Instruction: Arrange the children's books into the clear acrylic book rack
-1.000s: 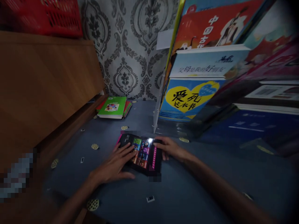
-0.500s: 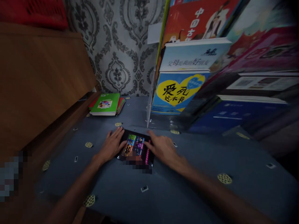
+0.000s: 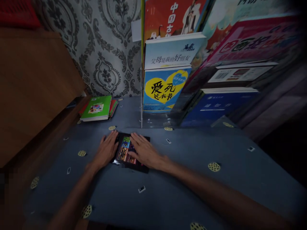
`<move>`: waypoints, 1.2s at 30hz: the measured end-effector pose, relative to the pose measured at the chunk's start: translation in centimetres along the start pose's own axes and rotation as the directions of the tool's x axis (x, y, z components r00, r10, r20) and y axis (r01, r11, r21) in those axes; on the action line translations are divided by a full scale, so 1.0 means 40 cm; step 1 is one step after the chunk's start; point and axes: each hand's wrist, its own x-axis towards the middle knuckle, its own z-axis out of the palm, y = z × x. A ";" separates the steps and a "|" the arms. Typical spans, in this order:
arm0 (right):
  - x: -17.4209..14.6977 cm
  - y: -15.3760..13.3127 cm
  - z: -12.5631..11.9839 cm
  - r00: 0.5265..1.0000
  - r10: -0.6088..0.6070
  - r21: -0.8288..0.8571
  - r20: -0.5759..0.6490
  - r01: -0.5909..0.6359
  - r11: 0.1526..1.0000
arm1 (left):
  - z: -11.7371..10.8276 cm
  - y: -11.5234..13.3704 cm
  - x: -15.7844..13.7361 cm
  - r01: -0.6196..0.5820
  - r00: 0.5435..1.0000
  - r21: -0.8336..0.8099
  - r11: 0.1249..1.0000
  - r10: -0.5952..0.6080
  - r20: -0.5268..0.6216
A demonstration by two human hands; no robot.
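A flat, dark, glossy rectangular item (image 3: 122, 152) with rows of small colourful pictures lies on the blue tabletop (image 3: 153, 204); whether it is a booklet or a packet I cannot tell. My left hand (image 3: 106, 150) rests along its left edge, fingers stretched out and close together. Across its right half my right hand (image 3: 145, 151) lies flat, fingers extended and thumb apart, hiding part of the pictures. Neither hand is wrapped round anything.
Behind stands a clear rack holding upright books, among them a blue and yellow book (image 3: 165, 91) and a dark blue book (image 3: 216, 107). A small stack with a green book (image 3: 97, 108) lies back left. Beyond the left edge is a wooden cabinet (image 3: 35, 86).
My right hand has moved from the item's right edge onto its printed face, covering more pictures. My left hand stays at the left edge. The view has shifted to the right.
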 end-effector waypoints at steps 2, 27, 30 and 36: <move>-0.030 0.033 -0.015 0.999 0.035 0.022 -0.036 -0.034 0.999 | 0.000 0.000 0.000 -0.004 1.000 -0.008 1.000 0.004 -0.001; -0.143 0.032 -0.058 0.999 -0.054 0.015 -0.009 0.054 0.998 | -0.057 0.098 -0.118 -0.255 0.964 0.100 0.962 0.245 0.106; -0.155 0.021 -0.065 0.997 -0.080 0.046 0.012 0.079 0.996 | -0.061 0.041 -0.102 -0.343 0.934 0.146 0.928 0.321 0.157; -0.179 0.016 -0.069 0.990 -0.143 0.121 0.002 0.142 0.982 | -0.059 0.025 -0.097 -0.542 0.836 0.224 0.810 0.495 0.235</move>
